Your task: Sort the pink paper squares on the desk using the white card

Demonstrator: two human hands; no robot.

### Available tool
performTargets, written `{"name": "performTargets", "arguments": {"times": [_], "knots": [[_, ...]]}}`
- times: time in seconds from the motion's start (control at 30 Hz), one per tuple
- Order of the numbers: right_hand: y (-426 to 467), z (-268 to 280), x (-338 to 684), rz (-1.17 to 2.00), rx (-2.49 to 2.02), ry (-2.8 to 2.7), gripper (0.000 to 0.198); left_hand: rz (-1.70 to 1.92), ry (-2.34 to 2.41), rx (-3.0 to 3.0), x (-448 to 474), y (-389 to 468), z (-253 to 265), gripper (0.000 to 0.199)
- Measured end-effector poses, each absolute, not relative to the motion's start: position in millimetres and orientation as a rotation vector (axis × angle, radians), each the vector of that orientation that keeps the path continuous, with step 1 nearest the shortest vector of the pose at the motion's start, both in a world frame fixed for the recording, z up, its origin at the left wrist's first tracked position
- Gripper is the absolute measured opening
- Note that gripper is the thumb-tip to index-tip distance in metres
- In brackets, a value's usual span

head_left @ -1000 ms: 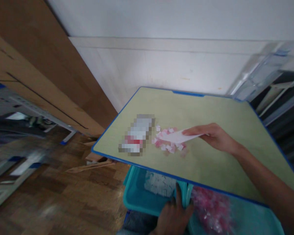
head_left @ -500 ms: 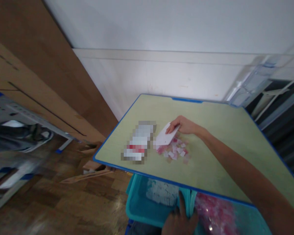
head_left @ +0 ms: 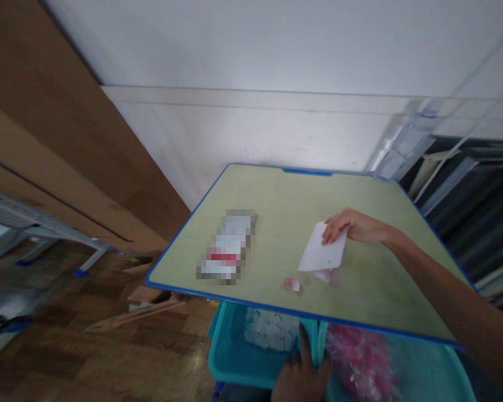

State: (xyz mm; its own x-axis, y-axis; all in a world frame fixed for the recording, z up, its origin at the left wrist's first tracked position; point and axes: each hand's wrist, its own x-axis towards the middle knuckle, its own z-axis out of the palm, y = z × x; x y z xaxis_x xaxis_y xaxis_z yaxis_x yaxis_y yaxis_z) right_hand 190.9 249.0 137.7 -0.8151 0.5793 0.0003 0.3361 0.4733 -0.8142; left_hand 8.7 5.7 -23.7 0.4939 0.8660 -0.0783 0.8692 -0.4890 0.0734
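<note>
My right hand (head_left: pixel 337 225) grips a white card (head_left: pixel 323 248) with a small hole near its lower end, tilted over the yellow-green table (head_left: pixel 276 201). By the card's lower edge lie a few small pale pink and white pieces (head_left: pixel 295 286); what is behind the card is hidden. My left hand (head_left: pixel 304 371) is below the table's front edge, its fingers around the adjoining rims of a turquoise bin (head_left: pixel 243 373) and a second bin (head_left: pixel 461 371). White pieces (head_left: pixel 272 329) are in the left bin. A clear bag of pink pieces (head_left: pixel 360 360) is in the right one.
A pixelated, phone-shaped object (head_left: pixel 228 245) lies on the left of the table. White wall panels (head_left: pixel 276 128) stand behind. Cardboard (head_left: pixel 121 206) leans at the left, with a metal frame (head_left: pixel 94 251) on the wooden floor. Dark panels (head_left: pixel 465 178) stand at the right.
The card and my right hand have moved right and nearer the front edge. The pile of pink and white pieces has gone from the tabletop, except a few. My left hand stays at the bins.
</note>
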Motion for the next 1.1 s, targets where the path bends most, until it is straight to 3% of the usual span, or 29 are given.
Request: {"name": "performTargets", "arguments": {"times": [0.3,0.5,0.8,0.97,1.1], "knots": [[215.1,147.3,228.1,0.966,-1.316,-2.071,0.029,-0.265,1.405,2.553,6.5,13.9,-7.1,0.037],[217.5,124.3,228.7,0.858,-1.303,-2.009,0.033,-0.313,1.412,2.510,8.1,15.6,1.5,0.037],[208.1,136.0,224.3,0.758,-1.295,-2.049,0.027,-0.292,1.443,2.533,9.3,15.3,4.5,0.040],[190.2,139.9,199.0,1.028,-1.108,-2.140,0.029,-0.316,1.452,2.506,10.3,15.3,6.4,0.037],[188.8,132.6,191.0,1.000,-1.026,-2.230,0.026,-0.303,1.456,2.509,9.9,15.0,6.0,0.038]]}}
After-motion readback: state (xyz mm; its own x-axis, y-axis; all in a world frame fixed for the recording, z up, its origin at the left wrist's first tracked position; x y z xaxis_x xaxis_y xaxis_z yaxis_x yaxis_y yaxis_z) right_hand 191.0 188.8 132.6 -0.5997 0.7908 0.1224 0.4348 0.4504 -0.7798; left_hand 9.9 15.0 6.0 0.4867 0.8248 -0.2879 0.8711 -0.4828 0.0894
